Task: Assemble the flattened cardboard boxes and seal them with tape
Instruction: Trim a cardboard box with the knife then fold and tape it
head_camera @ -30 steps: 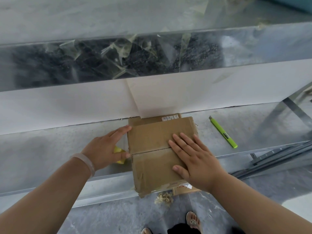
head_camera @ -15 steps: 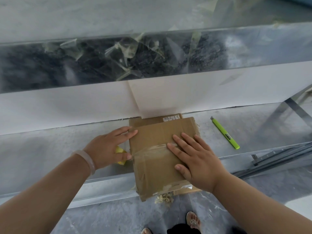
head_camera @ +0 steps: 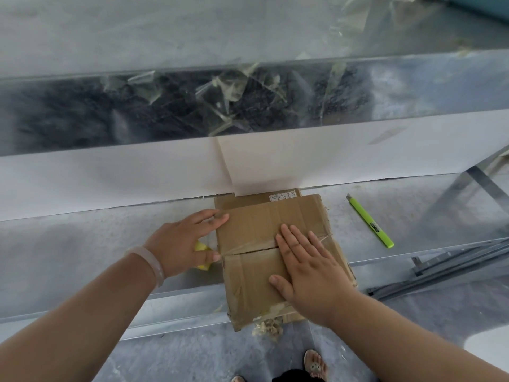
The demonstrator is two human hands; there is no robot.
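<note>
A brown cardboard box (head_camera: 253, 227) stands on the metal table (head_camera: 82, 244) and juts over its front edge. Its two top flaps are closed, and a strip of clear tape (head_camera: 248, 248) lies along the seam between them. My right hand (head_camera: 311, 268) lies flat on the flaps, fingers straight, covering the right part of the seam. My left hand (head_camera: 181, 241) is at the box's left side. It holds a yellow tape roll (head_camera: 200, 248), mostly hidden under the palm, with its fingertips reaching onto the box's top left corner.
A green utility knife (head_camera: 370, 221) lies on the table right of the box. A white board (head_camera: 110, 177) rises right behind the box, under a metal beam with stuck tape scraps (head_camera: 234, 97). Metal rails (head_camera: 454, 263) lie lower right. My sandalled foot (head_camera: 314, 362) is below.
Clear tape now covers the seam, which was bare a second ago. My left fingertips have slid onto the box's top corner. My right hand stays pressed on the flaps.
</note>
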